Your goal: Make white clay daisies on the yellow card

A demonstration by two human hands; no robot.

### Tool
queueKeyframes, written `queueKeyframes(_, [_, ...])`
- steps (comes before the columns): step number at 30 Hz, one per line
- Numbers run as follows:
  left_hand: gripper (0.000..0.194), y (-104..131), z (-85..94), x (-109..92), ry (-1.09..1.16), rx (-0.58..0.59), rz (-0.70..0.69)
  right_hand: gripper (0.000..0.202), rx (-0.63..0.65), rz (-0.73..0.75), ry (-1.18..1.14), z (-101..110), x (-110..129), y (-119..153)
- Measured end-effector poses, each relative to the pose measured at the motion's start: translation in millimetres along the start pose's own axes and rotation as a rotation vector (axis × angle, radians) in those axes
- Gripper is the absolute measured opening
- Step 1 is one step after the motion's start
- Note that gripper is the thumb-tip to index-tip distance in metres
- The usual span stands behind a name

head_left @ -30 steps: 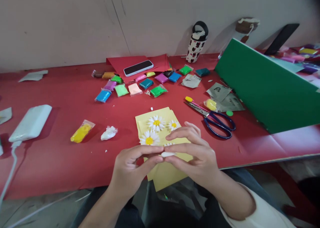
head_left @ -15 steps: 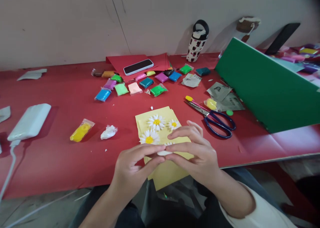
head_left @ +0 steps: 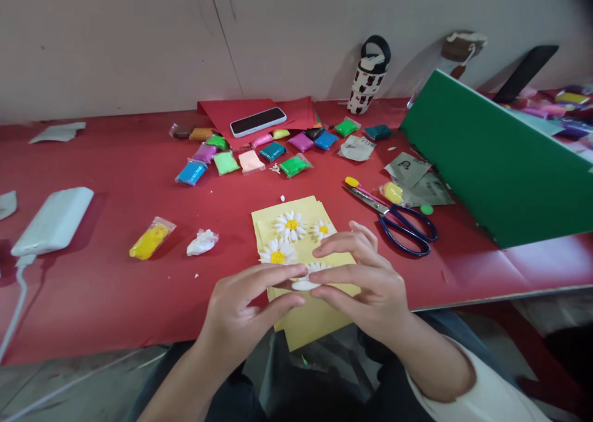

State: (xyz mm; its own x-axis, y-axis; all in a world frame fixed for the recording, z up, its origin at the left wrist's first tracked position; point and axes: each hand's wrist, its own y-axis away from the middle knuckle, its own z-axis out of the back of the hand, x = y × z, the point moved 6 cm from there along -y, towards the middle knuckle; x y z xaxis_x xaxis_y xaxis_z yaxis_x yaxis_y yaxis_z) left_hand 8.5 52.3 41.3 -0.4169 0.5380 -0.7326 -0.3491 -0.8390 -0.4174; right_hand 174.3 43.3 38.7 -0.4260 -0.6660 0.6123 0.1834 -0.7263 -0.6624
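A small flattened piece of white clay (head_left: 304, 285) is held in the right hand's fingers, above yellow paper. My right hand (head_left: 365, 286) pinches its right end between thumb and index finger, the other fingers raised. My left hand (head_left: 248, 298) is beside it, thumb and index finger parted above and below the clay with small gaps. Beyond my fingers, white-petalled flowers with yellow centres, one of them a large daisy (head_left: 291, 225), lie on the yellow paper (head_left: 308, 329). Another flower (head_left: 319, 266) is partly hidden behind my right fingers.
Left of the paper lie a white clay lump (head_left: 202, 242) and a yellow clay packet (head_left: 152, 239). Scissors (head_left: 393, 218) rest at right, near a leaning green board (head_left: 500, 168). Farther back are several clay packets (head_left: 226, 162), a phone (head_left: 258, 122) and a tumbler (head_left: 367, 79).
My left thumb and index finger have spread apart, off the white clay. The right hand keeps its pinch, and more of the flower behind it shows.
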Motion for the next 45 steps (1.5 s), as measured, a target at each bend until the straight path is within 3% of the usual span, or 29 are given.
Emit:
queueKeyframes(6, [0.007,1.6,0.1,-2.3,-0.018,-0.047,-0.054,0.005,-0.024,0.011,0.034,-1.5,2.3,0.9])
queueKeyframes(11, [0.020,1.9,-2.7,1.4,-0.023,-0.016,-0.003,0.008,-0.036,0.015,0.040,-0.1,2.5,1.2])
queueKeyframes(15, [0.007,2.1,-1.9,0.3,0.018,-0.037,0.008,0.002,-0.037,0.051,0.090,-0.8,3.7,2.1])
queueKeyframes(18, [0.020,3.6,-4.6,9.4,0.116,-0.006,0.163,0.006,-0.062,0.073,0.116,-0.8,4.8,3.0])
queueKeyframes(21, [0.042,8.1,-15.1,23.6,0.429,0.070,0.448,0.009,-0.076,0.065,0.122,-0.9,3.6,3.3])
queueKeyframes(24, [0.026,11.6,-26.7,27.4,0.697,0.124,0.643,0.009,-0.065,0.068,0.132,-1.8,2.2,3.5])
queueKeyframes(27, [0.012,13.2,-32.3,27.1,0.749,0.151,0.724,0.009,-0.051,0.074,0.155,-3.2,1.1,3.7])
queueKeyframes(34, [0.014,16.1,-32.3,32.0,0.651,0.183,0.745,0.004,-0.015,0.094,0.179,-7.8,1.0,4.4])
queueKeyframes(37, [0.021,15.2,-31.5,32.0,0.686,0.186,0.725,0.007,-0.023,0.066,0.159,-6.2,-0.7,3.8])
queueKeyframes(40, [0.017,14.9,-32.7,30.7,0.722,0.206,0.721,0.006,-0.012,0.046,0.144,-5.9,-0.8,3.0])
queueKeyframes(45, [0.020,16.3,-31.5,32.0,0.551,0.237,0.689,0.007,0.026,0.027,0.153,-10.3,-0.7,3.9])
